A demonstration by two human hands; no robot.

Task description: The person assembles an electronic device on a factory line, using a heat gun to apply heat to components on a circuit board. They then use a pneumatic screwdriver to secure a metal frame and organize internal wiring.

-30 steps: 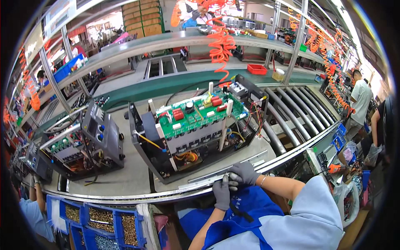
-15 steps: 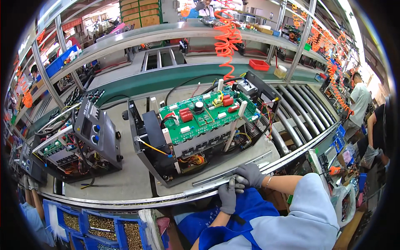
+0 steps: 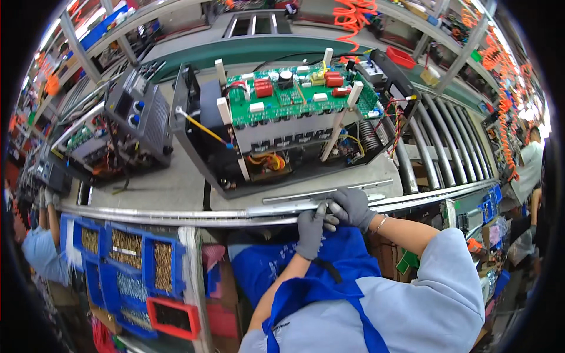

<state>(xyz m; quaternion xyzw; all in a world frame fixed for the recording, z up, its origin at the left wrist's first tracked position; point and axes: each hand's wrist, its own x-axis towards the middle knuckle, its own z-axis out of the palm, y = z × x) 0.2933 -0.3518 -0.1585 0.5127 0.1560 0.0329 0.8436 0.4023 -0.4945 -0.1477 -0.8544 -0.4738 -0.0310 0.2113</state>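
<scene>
Both my hands wear grey gloves and meet over the conveyor's near edge, above a blue apron. My left hand point(image 3: 311, 234) has its fingers bent and pressed together at the tips. Against them rest the curled fingers of my right hand point(image 3: 353, 208), which comes in from the right. Whatever is between the fingertips, if anything, is too small or hidden. Just beyond stands an opened machine housing point(image 3: 220, 176) with dark panels. A green circuit board point(image 3: 273, 109) with red and white components lies across its top, above bundled wires.
A second machine point(image 3: 141, 117) with blue knobs stands at left. Metal rollers point(image 3: 438, 141) run off to the right. Blue bins point(image 3: 106, 241) of screws and a red-rimmed bin point(image 3: 154, 312) sit at lower left. An orange coiled hose point(image 3: 353, 20) hangs behind. Co-workers are at both sides.
The view has tipped downward, so the machines appear higher and more of the bins shows. My hands remain together at the conveyor's edge, fingers still meeting.
</scene>
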